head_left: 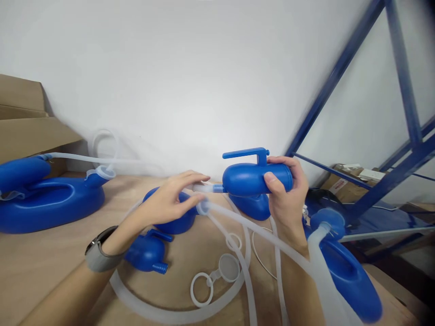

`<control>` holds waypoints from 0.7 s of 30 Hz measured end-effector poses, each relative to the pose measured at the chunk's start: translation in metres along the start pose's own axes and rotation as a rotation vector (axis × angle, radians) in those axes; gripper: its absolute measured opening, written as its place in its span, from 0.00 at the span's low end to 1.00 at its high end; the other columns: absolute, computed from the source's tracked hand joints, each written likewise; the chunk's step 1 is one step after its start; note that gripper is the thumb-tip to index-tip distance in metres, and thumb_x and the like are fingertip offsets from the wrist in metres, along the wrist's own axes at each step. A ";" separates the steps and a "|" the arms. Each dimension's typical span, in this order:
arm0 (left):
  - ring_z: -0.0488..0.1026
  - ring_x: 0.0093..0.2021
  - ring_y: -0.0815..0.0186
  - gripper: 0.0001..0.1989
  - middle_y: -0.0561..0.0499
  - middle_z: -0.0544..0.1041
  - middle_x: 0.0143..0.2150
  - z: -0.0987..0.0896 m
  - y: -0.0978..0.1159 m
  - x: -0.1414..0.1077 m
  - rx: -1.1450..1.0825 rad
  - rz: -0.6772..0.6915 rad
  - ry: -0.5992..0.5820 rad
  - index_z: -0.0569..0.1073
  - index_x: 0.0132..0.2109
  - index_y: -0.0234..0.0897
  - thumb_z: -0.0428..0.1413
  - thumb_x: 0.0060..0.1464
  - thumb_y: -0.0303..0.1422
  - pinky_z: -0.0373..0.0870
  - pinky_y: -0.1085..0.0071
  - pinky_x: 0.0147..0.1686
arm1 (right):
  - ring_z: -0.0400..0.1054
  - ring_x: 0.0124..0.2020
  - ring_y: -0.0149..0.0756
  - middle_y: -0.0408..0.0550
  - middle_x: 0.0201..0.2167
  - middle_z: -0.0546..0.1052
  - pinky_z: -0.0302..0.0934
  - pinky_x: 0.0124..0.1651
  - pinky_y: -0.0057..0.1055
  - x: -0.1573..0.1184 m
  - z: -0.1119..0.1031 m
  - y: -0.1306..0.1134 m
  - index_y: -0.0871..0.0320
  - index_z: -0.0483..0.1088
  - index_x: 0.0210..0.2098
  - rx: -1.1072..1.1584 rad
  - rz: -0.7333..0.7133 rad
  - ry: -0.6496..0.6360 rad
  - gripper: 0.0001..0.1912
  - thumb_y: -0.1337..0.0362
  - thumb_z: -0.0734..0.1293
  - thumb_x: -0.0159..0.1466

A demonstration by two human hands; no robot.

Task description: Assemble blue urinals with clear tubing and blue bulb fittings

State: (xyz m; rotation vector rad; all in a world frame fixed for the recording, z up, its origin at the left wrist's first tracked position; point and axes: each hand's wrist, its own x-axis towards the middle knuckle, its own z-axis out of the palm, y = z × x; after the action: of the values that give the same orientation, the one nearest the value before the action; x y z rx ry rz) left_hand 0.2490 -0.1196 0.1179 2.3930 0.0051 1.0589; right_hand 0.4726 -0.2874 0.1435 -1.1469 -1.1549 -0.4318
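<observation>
My right hand (pixel 287 192) is wrapped around a blue plastic urinal cup (pixel 246 179), held sideways above the table. Its flat handle points left on top, and its ribbed nozzle also faces left. My left hand (pixel 173 197), with a watch on the wrist, has thumb and fingers around the end of a translucent tube (pixel 203 187) at that nozzle. The tube end is blurred, and how far it sits on the nozzle is hard to see. Behind the left hand lies a blue urinal bottle (pixel 178 219). A second blue cup (pixel 146 251) rests below the left wrist.
Translucent hoses (pixel 183 315) curl over the wooden table (pixel 163 290), near a white ring with a cap (pixel 229 268). More blue bottles stand left (pixel 50 206) and right (pixel 351 276). A cardboard box (pixel 23 131) is at left; a blue metal rack (pixel 335 81) is at right.
</observation>
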 end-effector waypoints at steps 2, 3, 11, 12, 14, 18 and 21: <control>0.80 0.58 0.57 0.17 0.44 0.82 0.58 -0.008 -0.003 0.000 -0.095 -0.029 -0.027 0.78 0.60 0.40 0.56 0.68 0.37 0.79 0.62 0.56 | 0.74 0.48 0.47 0.45 0.45 0.79 0.68 0.54 0.47 0.001 -0.003 0.006 0.48 0.76 0.45 0.036 0.008 0.006 0.15 0.51 0.75 0.62; 0.81 0.57 0.57 0.17 0.44 0.83 0.58 -0.011 -0.005 0.000 -0.141 -0.054 -0.045 0.79 0.59 0.40 0.56 0.68 0.37 0.80 0.62 0.56 | 0.74 0.48 0.48 0.45 0.46 0.79 0.68 0.54 0.48 0.002 -0.003 0.009 0.47 0.76 0.46 0.053 0.022 0.004 0.15 0.51 0.75 0.62; 0.84 0.53 0.53 0.19 0.45 0.84 0.56 -0.023 -0.016 0.001 -0.220 -0.159 -0.105 0.84 0.55 0.42 0.69 0.57 0.37 0.83 0.58 0.54 | 0.74 0.48 0.48 0.45 0.45 0.79 0.69 0.54 0.48 0.001 0.001 0.007 0.48 0.77 0.46 0.036 0.023 -0.001 0.16 0.50 0.76 0.61; 0.83 0.55 0.52 0.19 0.45 0.84 0.57 -0.023 -0.017 0.000 -0.182 -0.124 -0.112 0.84 0.55 0.43 0.69 0.56 0.37 0.83 0.58 0.54 | 0.74 0.48 0.47 0.45 0.45 0.80 0.69 0.54 0.47 0.001 0.001 0.006 0.48 0.77 0.46 0.025 0.027 -0.004 0.16 0.50 0.76 0.61; 0.83 0.56 0.54 0.17 0.45 0.83 0.58 -0.021 -0.017 0.000 -0.111 -0.051 -0.109 0.83 0.56 0.44 0.66 0.59 0.35 0.83 0.60 0.53 | 0.74 0.48 0.47 0.45 0.45 0.80 0.69 0.54 0.47 0.001 0.002 0.007 0.48 0.77 0.46 0.034 0.050 -0.006 0.16 0.50 0.76 0.61; 0.85 0.48 0.58 0.15 0.47 0.86 0.53 -0.019 -0.013 -0.001 -0.081 -0.055 -0.085 0.83 0.56 0.43 0.61 0.64 0.34 0.85 0.66 0.47 | 0.74 0.48 0.47 0.45 0.46 0.79 0.68 0.53 0.47 0.002 0.001 0.013 0.49 0.77 0.46 0.113 0.117 0.009 0.17 0.50 0.75 0.61; 0.86 0.45 0.59 0.14 0.46 0.87 0.49 -0.019 -0.010 -0.001 -0.125 -0.115 -0.032 0.84 0.53 0.40 0.63 0.62 0.37 0.85 0.68 0.44 | 0.74 0.47 0.48 0.46 0.47 0.78 0.68 0.51 0.46 0.003 0.001 0.017 0.49 0.75 0.46 0.093 0.139 0.017 0.18 0.49 0.74 0.61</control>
State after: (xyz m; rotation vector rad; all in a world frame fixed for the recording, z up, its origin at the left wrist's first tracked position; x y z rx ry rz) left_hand 0.2372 -0.1020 0.1236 2.2682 0.0623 0.9403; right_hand 0.4865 -0.2794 0.1378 -1.1321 -1.0623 -0.2773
